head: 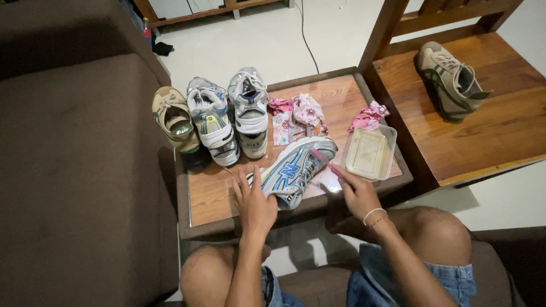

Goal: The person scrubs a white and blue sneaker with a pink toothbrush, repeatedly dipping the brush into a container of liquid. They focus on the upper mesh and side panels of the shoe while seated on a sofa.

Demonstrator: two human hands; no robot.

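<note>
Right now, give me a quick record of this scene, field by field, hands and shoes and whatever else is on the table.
left hand: resting on heel of blue sneaker
right hand: holding a pink brush at the sneaker
table: three more shoes in a row, pink cloths, clear tub
chair: one beige shoe

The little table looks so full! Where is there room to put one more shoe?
The small wooden table has a bare patch at its near-left corner, beside the left hand. The back is crowded with three shoes and pink cloths. The plastic tub fills the right. The wooden bench is mostly bare around one beige shoe.
</note>
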